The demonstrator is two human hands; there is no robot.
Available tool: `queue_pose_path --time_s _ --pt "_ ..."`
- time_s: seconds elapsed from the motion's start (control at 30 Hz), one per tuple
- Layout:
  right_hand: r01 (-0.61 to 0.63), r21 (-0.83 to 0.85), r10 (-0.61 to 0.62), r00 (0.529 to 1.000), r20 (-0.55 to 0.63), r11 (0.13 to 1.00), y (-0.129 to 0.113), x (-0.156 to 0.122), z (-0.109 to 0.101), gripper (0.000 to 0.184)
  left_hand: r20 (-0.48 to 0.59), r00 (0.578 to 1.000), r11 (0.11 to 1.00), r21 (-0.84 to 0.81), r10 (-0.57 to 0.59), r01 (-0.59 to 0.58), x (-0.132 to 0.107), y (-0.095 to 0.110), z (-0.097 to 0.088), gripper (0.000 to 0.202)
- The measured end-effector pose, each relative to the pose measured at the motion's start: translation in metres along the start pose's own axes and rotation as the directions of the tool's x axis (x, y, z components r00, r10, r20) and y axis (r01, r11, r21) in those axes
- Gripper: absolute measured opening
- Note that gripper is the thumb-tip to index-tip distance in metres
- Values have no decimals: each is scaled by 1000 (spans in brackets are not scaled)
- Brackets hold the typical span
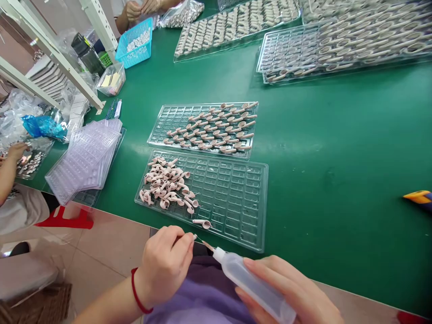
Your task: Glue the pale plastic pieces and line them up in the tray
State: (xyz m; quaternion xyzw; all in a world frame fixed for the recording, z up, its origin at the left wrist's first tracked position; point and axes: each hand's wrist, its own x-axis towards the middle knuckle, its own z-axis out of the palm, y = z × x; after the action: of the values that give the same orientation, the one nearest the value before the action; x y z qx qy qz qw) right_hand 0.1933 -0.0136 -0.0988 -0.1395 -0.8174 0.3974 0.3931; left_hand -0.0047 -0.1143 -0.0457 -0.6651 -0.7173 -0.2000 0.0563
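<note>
My left hand (167, 261), a red cord at its wrist, is closed in a pinch at the table's front edge. A small pale piece with a thin wire shows at its fingertips; most of it is hidden. My right hand (286, 288) grips a translucent squeeze bottle (254, 281), its white cap and narrow tip pointing at that piece. Just beyond lies a clear tray (232, 202) with a heap of pale pink earphone-like shells (165, 182) at its left end. A single shell (202, 223) rests near the tray's front edge.
Behind it, another clear tray (172, 119) holds rows of shells. Fuller trays (236, 27) stand at the back. Stacked plastic trays (89, 153), a blue basket (138, 51) and a metal post (74, 72) are left. Co-workers' hands (16, 150) show at left and top. An orange-handled tool (420, 198) lies right.
</note>
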Motion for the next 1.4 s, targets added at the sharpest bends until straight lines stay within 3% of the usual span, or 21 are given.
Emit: queue_pose_path --time_s 0.27,0.57,0.7,0.77,0.83,0.9,0.97,1.0,1.03,1.1,1.17,1.4 --pt "-18 5 18 1000 6 1000 2 -6 2 59 -6 1000 1000 16 -3 3 0 0 0 14" --pt "-32 19 32 999 4 999 0 -3 0 53 -14 1000 1000 -21 -18 18 1 -1 0 14" --pt "-125 37 126 991 -32 991 -3 -8 -3 46 -27 992 964 -240 -126 115 -9 -1 2 16" --pt "-160 -28 158 985 -67 987 -3 -11 0 44 24 969 860 -455 -247 230 -16 4 5 17" --pt "-145 -95 137 987 -80 985 -3 -11 5 42 191 889 633 -642 -416 434 -21 11 11 11" --pt "-98 -132 90 994 -65 986 -4 -9 11 43 459 700 267 -697 -547 666 -25 18 18 8" --pt "-49 -157 39 997 -63 986 -4 -6 17 44 681 484 -96 -627 -550 773 -26 23 26 20" --pt "-33 -170 22 998 -65 985 -4 -4 19 44 745 411 -229 -589 -525 775 -26 24 30 26" --pt "-19 -183 7 998 -69 983 -4 -3 22 44 782 370 -321 -565 -502 760 -25 25 33 31" --pt "1 -217 -20 996 -87 976 -3 -3 26 41 808 336 -419 -551 -484 722 -24 27 39 36" --pt "4 -249 -29 995 -99 968 -2 -4 29 39 813 319 -461 -550 -487 697 -22 27 41 38" --pt "-17 -265 -14 993 -113 964 1 -9 33 37 803 325 -485 -570 -499 664 -18 30 43 35"
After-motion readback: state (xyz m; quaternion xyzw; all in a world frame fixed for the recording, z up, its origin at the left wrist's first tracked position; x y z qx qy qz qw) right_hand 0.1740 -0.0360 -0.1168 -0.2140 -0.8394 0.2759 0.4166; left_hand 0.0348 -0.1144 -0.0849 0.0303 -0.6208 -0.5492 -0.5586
